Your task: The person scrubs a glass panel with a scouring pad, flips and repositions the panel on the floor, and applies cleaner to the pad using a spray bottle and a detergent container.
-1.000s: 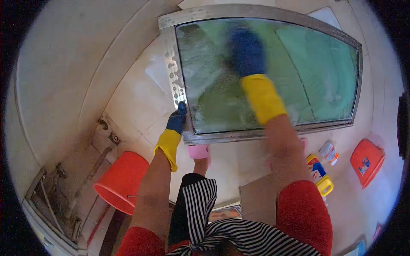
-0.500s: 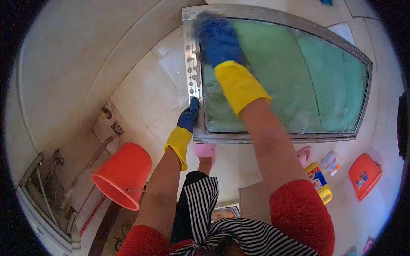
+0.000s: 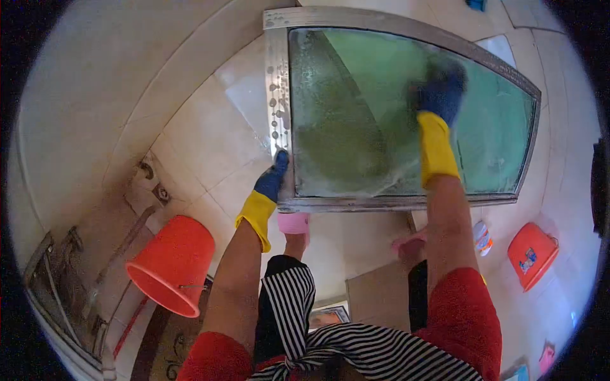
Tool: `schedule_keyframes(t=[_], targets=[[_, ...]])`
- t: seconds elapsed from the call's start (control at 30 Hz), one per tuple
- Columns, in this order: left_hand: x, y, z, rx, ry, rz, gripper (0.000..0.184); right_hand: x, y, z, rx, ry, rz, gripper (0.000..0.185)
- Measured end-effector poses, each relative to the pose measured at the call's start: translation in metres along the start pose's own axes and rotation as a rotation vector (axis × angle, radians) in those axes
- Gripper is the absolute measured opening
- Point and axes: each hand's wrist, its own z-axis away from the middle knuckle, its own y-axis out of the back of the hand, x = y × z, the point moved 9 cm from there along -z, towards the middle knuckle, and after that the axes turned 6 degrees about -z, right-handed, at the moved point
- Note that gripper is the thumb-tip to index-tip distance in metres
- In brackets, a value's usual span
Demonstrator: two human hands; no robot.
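A metal-framed window panel with wet, soap-streaked green glass is held tilted before me. My left hand, in a blue and yellow rubber glove, grips the frame's left edge near the lower corner, thumb on top and fingers hidden behind. Over the right half of the glass is my right hand, gloved the same way. Its fingers are smeared by motion, and I cannot make out whether the dark patch beside them is a scrubber. Dark wet spots dot the left side of the frame.
An orange bucket lies tipped at the left. On the right are a red container and a small clear bottle. Pink slippers are on my feet. Metal frame parts lean at the lower left.
My right hand has swept from the upper left corner of the frame to the right part of the glass. My left hand keeps its hold on the frame. The view has shifted slightly.
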Motion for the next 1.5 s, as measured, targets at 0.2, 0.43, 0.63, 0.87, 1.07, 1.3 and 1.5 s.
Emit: schedule_keyframes(t=[0.2, 0.43, 0.63, 0.87, 1.07, 1.3, 1.5], targets=[[-0.041, 0.011, -0.037, -0.006, 0.073, -0.025, 0.092, -0.191, -0.013, 0.016, 0.059, 0.107, -0.631, 0.043], [-0.012, 0.007, -0.002, 0.089, 0.055, 0.066, 0.08, -0.124, 0.023, 0.189, -0.359, 0.158, -0.832, 0.032], [-0.055, 0.011, -0.032, -0.03, 0.089, 0.366, 0.081, 0.168, -0.024, 0.19, 0.09, -0.478, -0.383, 0.062], [-0.038, 0.002, -0.009, -0.138, 0.03, 0.364, 0.087, 0.067, 0.016, 0.153, -0.221, -0.139, -0.46, 0.051], [-0.027, 0.009, 0.014, -0.133, 0.044, 0.434, 0.081, 0.1, 0.033, 0.188, -0.102, -0.067, -0.604, 0.041], [0.031, -0.069, 0.07, -0.911, 0.123, 0.765, 0.084, 0.296, -0.035, 0.246, 0.149, -0.611, -0.29, 0.054], [0.037, -0.032, 0.114, 0.115, 0.209, 0.217, 0.09, 0.131, 0.068, 0.177, -0.79, -0.481, -0.786, 0.058]])
